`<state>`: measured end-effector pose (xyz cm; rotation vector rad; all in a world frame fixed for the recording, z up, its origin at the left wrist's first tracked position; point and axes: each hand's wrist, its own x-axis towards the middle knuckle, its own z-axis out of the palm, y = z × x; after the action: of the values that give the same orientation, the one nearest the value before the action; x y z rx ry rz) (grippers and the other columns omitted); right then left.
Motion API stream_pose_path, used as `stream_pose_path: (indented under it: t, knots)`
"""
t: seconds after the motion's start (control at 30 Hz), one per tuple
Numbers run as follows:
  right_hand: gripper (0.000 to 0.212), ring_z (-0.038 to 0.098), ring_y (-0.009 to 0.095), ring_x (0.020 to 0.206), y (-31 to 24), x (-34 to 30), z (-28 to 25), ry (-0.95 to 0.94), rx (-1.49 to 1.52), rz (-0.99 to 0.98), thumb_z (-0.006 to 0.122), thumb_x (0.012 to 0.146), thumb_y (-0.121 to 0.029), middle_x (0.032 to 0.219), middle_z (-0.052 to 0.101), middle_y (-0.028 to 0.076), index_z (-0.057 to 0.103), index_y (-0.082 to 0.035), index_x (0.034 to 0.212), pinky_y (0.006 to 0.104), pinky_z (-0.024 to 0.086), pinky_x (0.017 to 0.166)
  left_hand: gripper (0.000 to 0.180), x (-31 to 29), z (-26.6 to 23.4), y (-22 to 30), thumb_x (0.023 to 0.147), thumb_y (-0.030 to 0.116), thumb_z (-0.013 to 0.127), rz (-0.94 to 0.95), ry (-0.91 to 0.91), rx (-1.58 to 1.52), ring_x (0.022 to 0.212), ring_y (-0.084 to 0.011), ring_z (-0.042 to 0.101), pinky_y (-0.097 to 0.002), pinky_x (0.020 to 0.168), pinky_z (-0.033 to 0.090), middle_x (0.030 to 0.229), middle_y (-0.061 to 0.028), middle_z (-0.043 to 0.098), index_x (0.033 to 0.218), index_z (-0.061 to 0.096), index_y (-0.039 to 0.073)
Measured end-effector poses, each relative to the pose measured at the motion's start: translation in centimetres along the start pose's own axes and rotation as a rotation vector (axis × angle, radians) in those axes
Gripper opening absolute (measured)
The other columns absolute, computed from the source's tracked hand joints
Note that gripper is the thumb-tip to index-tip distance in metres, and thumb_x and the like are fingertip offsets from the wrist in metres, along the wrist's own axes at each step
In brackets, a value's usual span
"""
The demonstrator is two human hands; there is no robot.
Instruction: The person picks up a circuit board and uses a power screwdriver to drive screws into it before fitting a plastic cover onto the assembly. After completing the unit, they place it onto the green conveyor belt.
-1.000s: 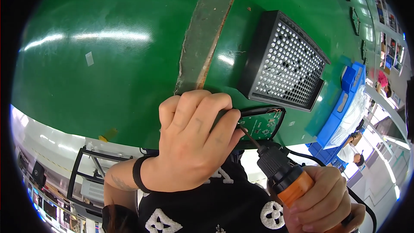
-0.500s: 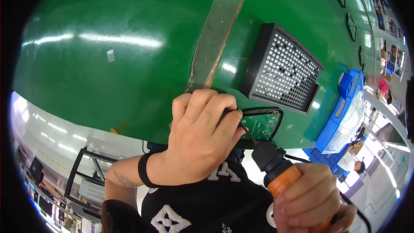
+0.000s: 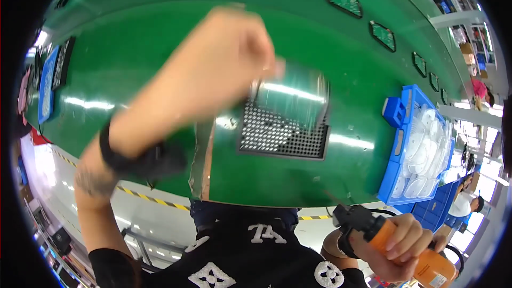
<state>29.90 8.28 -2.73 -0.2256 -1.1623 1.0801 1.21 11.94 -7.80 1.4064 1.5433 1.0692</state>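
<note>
My right hand point(image 3: 397, 248) grips an orange and black electric screwdriver point(image 3: 381, 234) at the lower right, its tip pointing up and left. My left hand point(image 3: 234, 53), smeared by motion, is raised over the bench beyond the black perforated tray point(image 3: 282, 154). Its fingers look curled, but whether they hold anything cannot be made out. Rows of shiny silver pieces sit in the tray's holes; a pale, see-through smear covers its far part. A blurred dark object point(image 3: 160, 161) lies beside my left wrist, partly hidden by it.
A blue crate point(image 3: 392, 181) of clear plastic covers stands on the right. Several black-framed green circuit boards point(image 3: 383, 36) lie along the far right. At far left is a blue tray point(image 3: 48, 88). Another person point(image 3: 461, 205) is at the right, beyond the crate.
My left hand has left the green circuit board near the bench edge and swung up and away. The screwdriver has drawn back to the lower right. The view has shifted.
</note>
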Motion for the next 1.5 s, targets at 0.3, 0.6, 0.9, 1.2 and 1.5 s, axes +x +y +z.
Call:
stream_pose_path:
  t: [0.3,0.6,0.9,1.2,1.5]
  knots:
    - [0.032,0.044,0.013,0.049,0.9,1.7,-0.3,-0.08,-0.109,0.03,0.053,0.08,-0.004,0.066,0.043,0.002,0.041,-0.008,0.11,0.0233,0.043,0.047,0.046,21.3,2.8,-7.0,0.062,0.039,0.073,0.685,0.631,0.701,0.084,-0.0334,0.06,-0.043,0.077,0.045,0.086,-0.0148,0.063,0.093,0.062,0.007]
    - [0.034,0.044,0.01,0.045,6.0,3.8,1.0,-0.302,-0.168,0.012,0.049,0.077,-0.004,0.06,0.041,0.0,0.036,-0.007,0.107,0.0219,0.042,0.047,0.034,24.1,6.3,-3.9,0.068,0.026,0.07,0.508,-0.123,0.761,0.087,-0.0337,0.059,-0.0401,0.082,0.044,0.088,-0.0173,0.064,0.092,0.064,0.003]
    - [0.034,0.045,0.012,0.051,8.4,3.4,-0.4,-0.351,-0.227,0.152,0.044,0.08,-0.008,0.066,0.042,0.002,0.033,-0.009,0.112,0.0267,0.04,0.051,0.026,0.1,1.2,2.0,0.066,0.014,0.067,0.556,-0.446,0.772,0.096,-0.0324,0.051,-0.0401,0.08,0.044,0.105,-0.0179,0.052,0.09,0.061,0.004]
    - [0.033,0.044,0.013,0.053,9.1,3.0,0.2,-0.41,-0.177,0.22,0.041,0.08,-0.007,0.066,0.041,0.002,0.034,-0.009,0.112,0.029,0.037,0.052,0.034,-13.9,8.8,-2.7,0.066,0.017,0.069,0.365,-0.233,0.488,0.1,-0.0326,0.049,-0.0415,0.081,0.042,0.116,-0.0213,0.049,0.096,0.059,0.005]
    - [0.03,0.043,0.012,0.055,9.2,3.2,0.1,-0.421,-0.206,0.266,0.04,0.08,-0.007,0.066,0.04,0.002,0.036,-0.011,0.11,0.0292,0.037,0.055,0.028,-13.9,10.1,-3.6,0.07,0.014,0.055,0.317,-0.101,0.475,0.105,-0.0299,0.047,-0.0379,0.085,0.04,0.12,-0.0208,0.048,0.096,0.061,0.005]
